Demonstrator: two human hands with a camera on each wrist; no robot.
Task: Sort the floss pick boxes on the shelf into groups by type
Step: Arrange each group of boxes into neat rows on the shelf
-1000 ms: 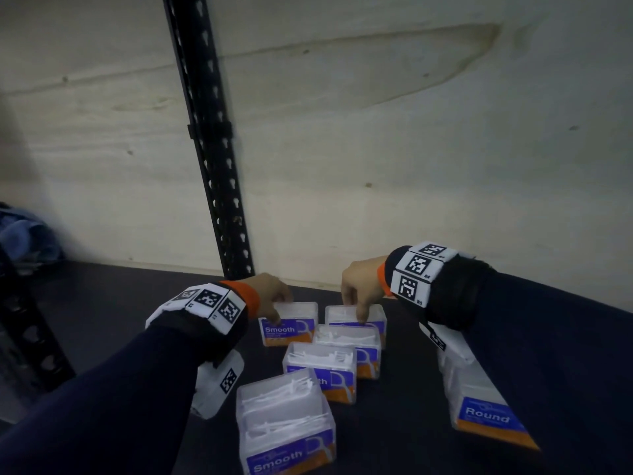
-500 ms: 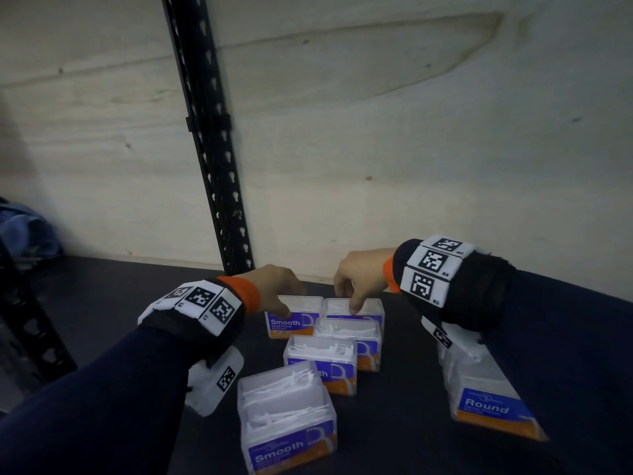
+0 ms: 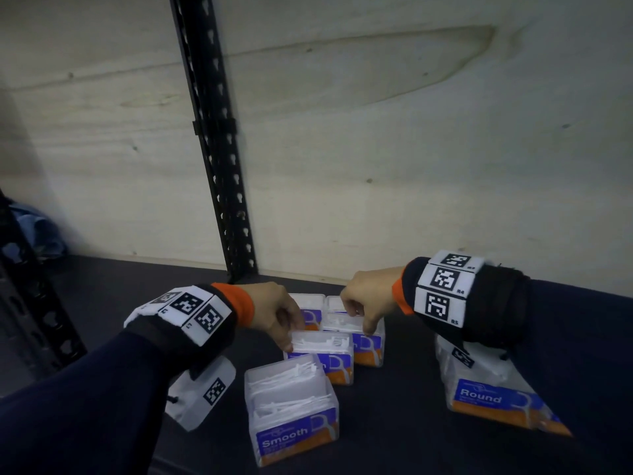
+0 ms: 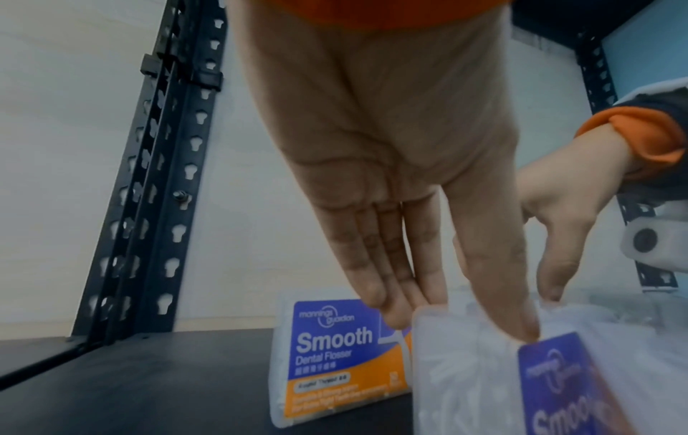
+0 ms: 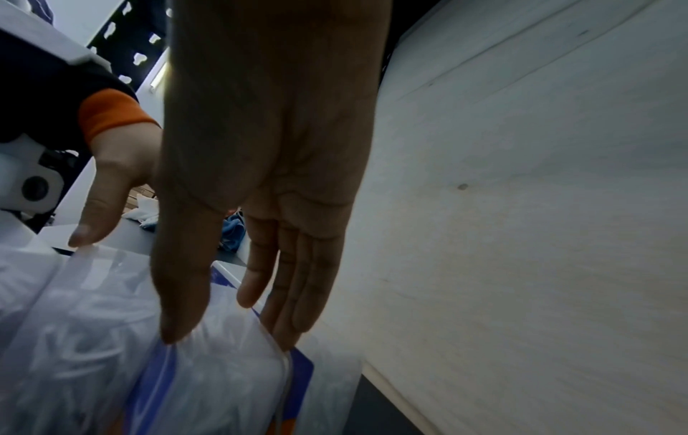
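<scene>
The Smooth floss pick boxes point(image 3: 318, 351) stand packed on the dark shelf point(image 3: 102, 303) just in front of the black slotted upright point(image 3: 219, 159), several of them touching or overlapping from the head view. That crowding is the main risk: the boxes are light, clear plastic, so a hand lifting or dragging one could well snag its neighbour and tip or slide it out of the group. A fingertip hold on a smooth lid might also slip, dropping the box back crooked.

The left hand point(image 3: 274, 313) reaches in from the side of the upright, palm down, fingers extended and close together; its thumb and fingertips point(image 4: 394, 312) press on opposite sides of the top edge of the middle Smooth box point(image 4: 521, 376), a light pinch rather than a full wrap. The right hand point(image 3: 366, 303) mirrors it from the far side, fingers pointing down, thumb and fingertips point(image 5: 178, 320) bracketing the top of the next Smooth box point(image 3: 363, 341) behind.

One more Smooth box point(image 3: 291, 406) stands nearer the camera, and a Round box point(image 3: 493, 395) lies well apart from the upright, under the right forearm, where a sleeve could nudge it.
</scene>
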